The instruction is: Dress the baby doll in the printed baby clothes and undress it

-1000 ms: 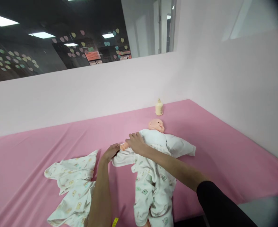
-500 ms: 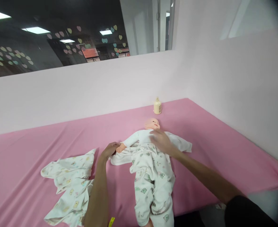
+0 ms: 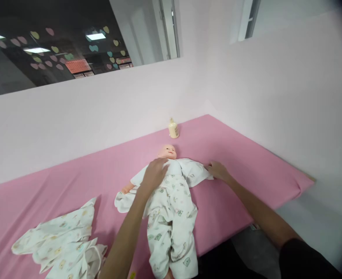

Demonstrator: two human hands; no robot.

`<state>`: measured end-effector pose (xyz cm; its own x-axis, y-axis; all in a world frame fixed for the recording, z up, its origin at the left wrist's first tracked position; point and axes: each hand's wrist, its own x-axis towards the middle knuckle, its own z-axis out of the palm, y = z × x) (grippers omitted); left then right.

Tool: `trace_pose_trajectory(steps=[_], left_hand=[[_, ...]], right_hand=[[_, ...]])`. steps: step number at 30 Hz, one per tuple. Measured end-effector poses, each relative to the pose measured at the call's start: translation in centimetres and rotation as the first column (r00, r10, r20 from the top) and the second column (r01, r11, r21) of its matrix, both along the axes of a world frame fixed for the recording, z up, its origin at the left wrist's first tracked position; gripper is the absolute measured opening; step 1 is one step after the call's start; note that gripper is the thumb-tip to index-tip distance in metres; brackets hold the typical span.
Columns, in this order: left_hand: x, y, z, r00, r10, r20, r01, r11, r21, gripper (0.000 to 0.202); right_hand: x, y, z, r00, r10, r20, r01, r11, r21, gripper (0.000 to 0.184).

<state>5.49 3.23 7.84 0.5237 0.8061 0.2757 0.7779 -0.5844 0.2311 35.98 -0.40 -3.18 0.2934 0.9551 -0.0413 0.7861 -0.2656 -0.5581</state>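
A baby doll lies on its back, wearing a white top and white printed trousers. My left hand rests on the doll's chest, its fingers laid over the cloth. At the end of the sleeve on the right side, my right hand has its fingers closed on the cuff. The doll's arm on that side is hidden under cloth. On the left side its bare forearm lies over a loose white sleeve.
A crumpled printed baby garment lies left of the doll on the pink-covered table. A cream pump bottle stands behind the doll's head, near the white wall. Another wall borders the right side.
My left hand has moved from the doll's left-side hand to its chest. My right hand has gone from the chest out to the right sleeve and gripped it. The view has shifted right.
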Motion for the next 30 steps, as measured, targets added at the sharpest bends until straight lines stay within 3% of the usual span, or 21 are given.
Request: trace_pose_trajectory(steps=[2,6,13,18,23,26,30], left_hand=[[3.2,0.5,-0.7,0.977,-0.149,-0.154,0.143,0.988,-0.051,0.040],[6.6,2.5,-2.5,0.916,-0.250,-0.315,0.199,0.963,-0.183,0.040],[6.2,4.1,-2.8,0.901,-0.223,-0.371,0.158,0.967,-0.199,0.055],[6.0,4.3,-2.5,0.891,-0.216,-0.400,0.149,0.970,-0.192,0.051],[8.0,4.0,-2.6,0.871,-0.230,-0.435,0.174,0.971,-0.165,0.041],[9.3,3.8,-2.9,0.847,-0.253,-0.467,0.204,0.967,-0.155,0.032],[10.3,3.7,-3.5,0.823,-0.268,-0.501,0.235,0.963,-0.130,0.033]], right_hand=[[-0.1,0.0,0.0,0.999,0.030,-0.011,-0.030,0.999,0.038,0.029],[0.6,0.2,0.2,1.000,0.008,-0.006,-0.007,0.989,0.149,0.030],[3.9,1.5,1.2,0.995,-0.093,0.027,0.082,0.959,0.271,0.029],[4.6,1.7,0.7,0.990,-0.139,0.003,0.134,0.963,0.233,0.028],[3.8,1.3,0.1,0.987,-0.147,-0.067,0.155,0.979,0.133,0.033],[3.4,0.8,0.1,0.986,-0.121,-0.112,0.130,0.989,0.073,0.040],[2.6,0.5,0.2,0.990,-0.044,-0.135,0.048,0.998,0.031,0.053]])
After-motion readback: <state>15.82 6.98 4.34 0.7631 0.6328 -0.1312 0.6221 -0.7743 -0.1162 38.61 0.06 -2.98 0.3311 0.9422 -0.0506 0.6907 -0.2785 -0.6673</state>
